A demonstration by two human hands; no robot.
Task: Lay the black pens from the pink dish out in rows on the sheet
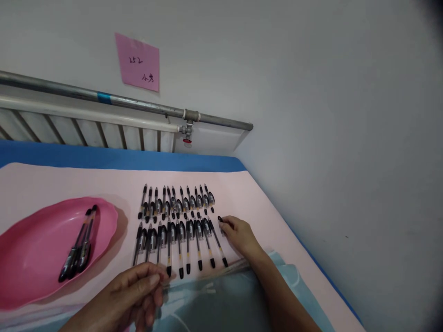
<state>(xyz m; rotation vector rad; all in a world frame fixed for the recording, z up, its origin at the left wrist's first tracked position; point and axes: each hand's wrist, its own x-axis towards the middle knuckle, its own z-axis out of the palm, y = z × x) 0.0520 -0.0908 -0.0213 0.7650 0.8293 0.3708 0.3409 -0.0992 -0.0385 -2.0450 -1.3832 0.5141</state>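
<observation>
My right hand [238, 234] pinches a small black pen cap [220, 220] at the right end of the front row. Loosely curled, my left hand [138, 293] is near the lower ends of the front pens, with nothing visible in its fingers. Several uncapped pens with black grips form this front row [180, 256], tips away from me, and black caps [182, 229] lie between them. Behind is a second row of uncapped pens [164, 196] with caps [186, 204] alongside. My left hand partly hides the leftmost front pens.
A pink oval tray [31, 263] on the left holds a few capped black pens [78, 251]. The pale pink table [238, 189] has a blue border and meets a wall on the right. Behind it are a radiator and a metal pipe [138, 103] with a valve.
</observation>
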